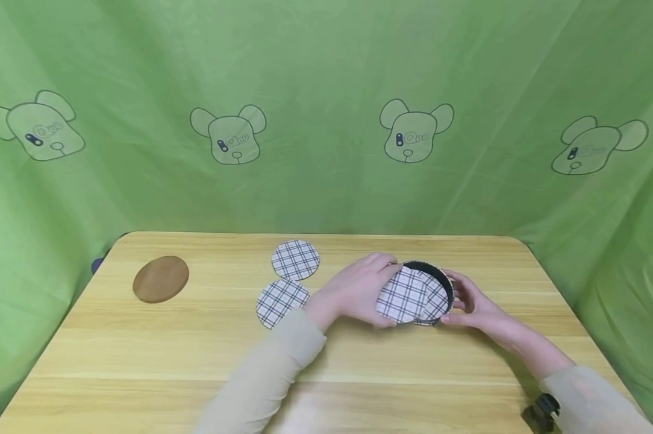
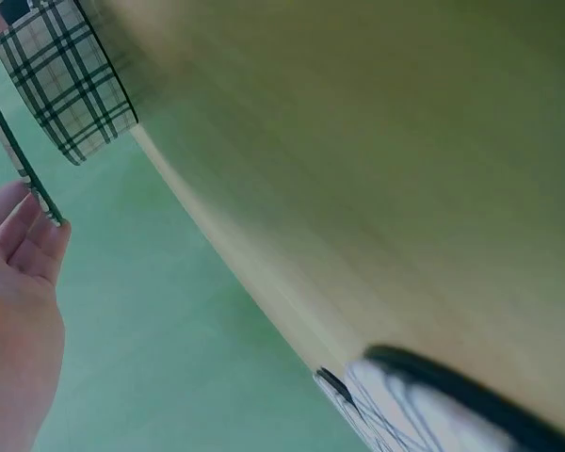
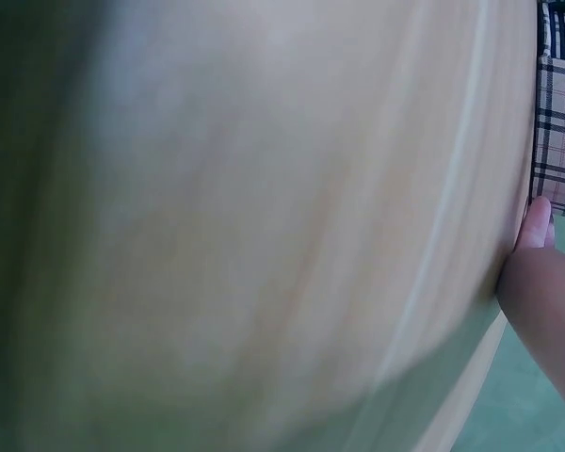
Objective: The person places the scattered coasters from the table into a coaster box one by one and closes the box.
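Observation:
My left hand (image 1: 361, 289) grips a round plaid coaster (image 1: 403, 296) by its edge, tilted in front of a round plaid holder (image 2: 71, 85) with a dark inner wall. In the left wrist view, the held coaster shows edge-on between fingertips and thumb side, a little apart from the holder. Another plaid coaster (image 1: 436, 299) lies inside the holder, partly hidden behind the held one. My right hand (image 1: 481, 310) holds the holder from its right side, thumb low at the front. In the right wrist view, the thumb touches the holder's plaid wall (image 3: 558, 122).
Two plaid coasters, one farther back (image 1: 296, 260) and one nearer (image 1: 282, 300), lie left of my left hand; my left forearm overlaps the nearer one. A round brown disc (image 1: 161, 279) lies at the far left of the wooden table (image 1: 142, 361). Green cloth (image 1: 326, 181) hangs behind the table.

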A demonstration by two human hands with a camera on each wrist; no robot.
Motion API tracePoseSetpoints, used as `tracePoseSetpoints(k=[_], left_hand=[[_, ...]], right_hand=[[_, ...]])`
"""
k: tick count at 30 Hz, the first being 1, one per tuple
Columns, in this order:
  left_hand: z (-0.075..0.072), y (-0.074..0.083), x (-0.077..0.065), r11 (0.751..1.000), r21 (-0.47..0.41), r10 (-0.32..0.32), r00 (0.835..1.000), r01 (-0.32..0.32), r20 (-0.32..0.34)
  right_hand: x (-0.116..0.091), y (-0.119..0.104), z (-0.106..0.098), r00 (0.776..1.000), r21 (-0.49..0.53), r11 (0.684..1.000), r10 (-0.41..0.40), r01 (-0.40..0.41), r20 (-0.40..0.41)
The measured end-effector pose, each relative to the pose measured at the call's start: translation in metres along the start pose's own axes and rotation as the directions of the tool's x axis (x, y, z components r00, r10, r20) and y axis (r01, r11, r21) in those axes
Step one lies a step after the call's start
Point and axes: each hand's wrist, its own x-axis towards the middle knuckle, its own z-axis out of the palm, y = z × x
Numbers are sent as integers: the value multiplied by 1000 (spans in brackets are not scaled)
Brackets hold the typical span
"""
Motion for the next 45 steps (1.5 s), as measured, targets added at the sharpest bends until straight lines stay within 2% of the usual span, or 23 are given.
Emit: tracePoseSetpoints(k=[12,19,32,45], left_hand=[[4,12,21,999,-2,-39,999,39,-13],[5,18,29,999,6,-46,999,46,-28],[10,28,42,994,87,-71,997,69,12],[17,35,50,985,162,-64,998,61,12]], right_hand=[[0,-1,-1,1000,-15,1000,11,-11,3],[0,-3,-2,999,-40,998,43,-43,4],[0,-4,-2,998,-43,997,64,-63,15],[-1,-2,-1,999,-36,998,47,-47,9]])
